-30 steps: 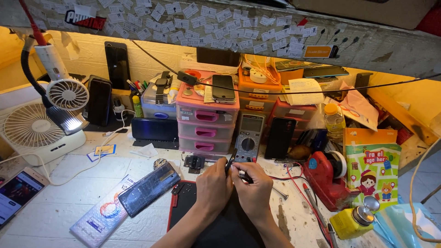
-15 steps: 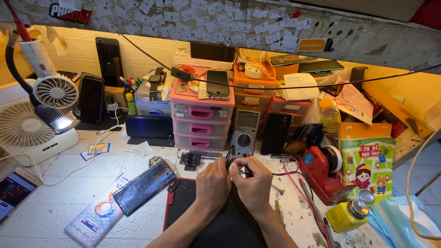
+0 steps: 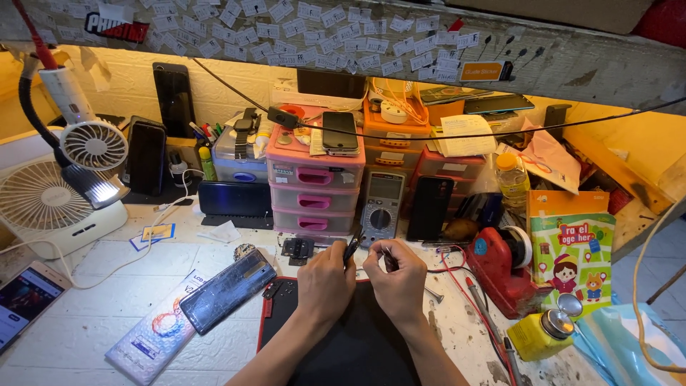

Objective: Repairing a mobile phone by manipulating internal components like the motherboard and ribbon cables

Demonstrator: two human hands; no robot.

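My left hand (image 3: pixel 325 278) and my right hand (image 3: pixel 397 277) are close together over a black work mat (image 3: pixel 343 343) with a red edge. The left hand grips a thin black tool (image 3: pixel 351 248) that sticks up past its fingers. The right hand pinches a slim metal tool (image 3: pixel 387 257) between thumb and fingers. What lies between the hands is hidden. A dark phone (image 3: pixel 229 289) lies face up on a flat packet (image 3: pixel 158 329) just left of the mat.
Pink plastic drawers (image 3: pixel 314 196) and a grey multimeter (image 3: pixel 381 207) stand behind the hands. A red tape dispenser (image 3: pixel 504 268), a yellow bottle (image 3: pixel 543 332) and a printed box (image 3: pixel 572 246) sit on the right. White fans (image 3: pixel 50 200) and another phone (image 3: pixel 25 297) are at the left.
The view has shifted slightly. Both hands stay together over the mat with only small finger movements.
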